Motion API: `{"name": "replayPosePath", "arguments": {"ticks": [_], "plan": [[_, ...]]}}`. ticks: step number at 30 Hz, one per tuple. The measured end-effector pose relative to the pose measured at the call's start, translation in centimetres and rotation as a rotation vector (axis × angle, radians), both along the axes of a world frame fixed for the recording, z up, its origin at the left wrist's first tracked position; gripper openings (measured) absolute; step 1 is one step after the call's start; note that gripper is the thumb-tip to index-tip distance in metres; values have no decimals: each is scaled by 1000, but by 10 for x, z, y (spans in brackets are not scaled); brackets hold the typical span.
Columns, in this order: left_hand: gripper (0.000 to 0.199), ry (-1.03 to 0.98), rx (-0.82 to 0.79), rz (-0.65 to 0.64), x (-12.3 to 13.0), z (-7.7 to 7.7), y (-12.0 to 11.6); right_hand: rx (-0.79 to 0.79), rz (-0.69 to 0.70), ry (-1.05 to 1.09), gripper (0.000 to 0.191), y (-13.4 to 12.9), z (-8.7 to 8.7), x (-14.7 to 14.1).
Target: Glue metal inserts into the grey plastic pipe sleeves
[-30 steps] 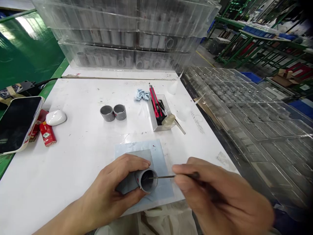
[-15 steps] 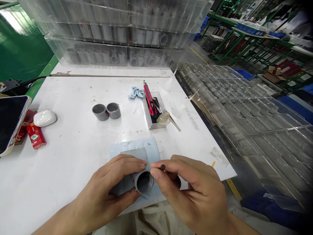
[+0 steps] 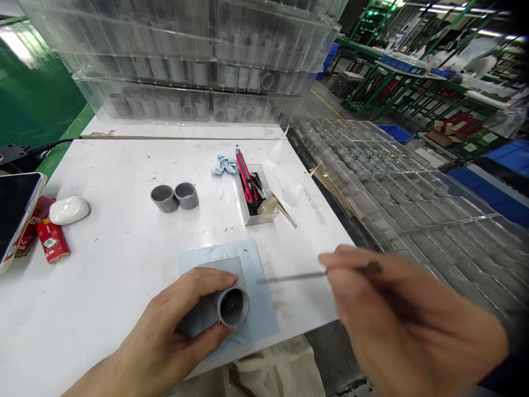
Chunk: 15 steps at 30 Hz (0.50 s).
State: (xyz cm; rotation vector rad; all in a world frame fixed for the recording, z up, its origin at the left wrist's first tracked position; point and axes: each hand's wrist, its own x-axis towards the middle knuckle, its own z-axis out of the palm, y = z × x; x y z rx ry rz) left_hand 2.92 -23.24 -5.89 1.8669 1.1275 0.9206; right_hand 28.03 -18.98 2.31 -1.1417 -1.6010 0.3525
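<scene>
Head view, and I've got the left hand (image 3: pixel 165 325) wrapped around a short grey PVC pipe (image 3: pixel 231 306) at six o'clock, its open end tipped up so the bore faces me. It's held just over a pale blue sheet (image 3: pixel 264 325) that covers part of the white counter (image 3: pixel 124 309). At four o'clock, the blurred right hand (image 3: pixel 397 314) pinches a thin metal pick (image 3: pixel 293 277), clear of the pipe. Two grey pipe rings (image 3: pixel 164 198) sit at eleven, near a metal tray (image 3: pixel 253 218) carrying a red utility knife (image 3: pixel 247 179) at twelve.
</scene>
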Motion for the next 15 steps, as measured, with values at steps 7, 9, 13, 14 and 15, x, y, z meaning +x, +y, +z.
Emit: {"name": "replayPosePath", "arguments": {"ticks": [7,9,13,14,15], "plan": [[52,337,127,113,-11,24,6,119,-161,-18,12,82,-8,5],[44,456,205,79,-15,32,6,54,-116,-72,16,92,-11,3],[44,642,331,39,-25,33,2,-141,-8,-182,19,92,-22,6],[46,669,350,36,-26,31,1,-164,-5,-188,20,90,-25,10],[48,686,364,34,-26,30,0,-175,-18,-183,23,88,-27,14]]}}
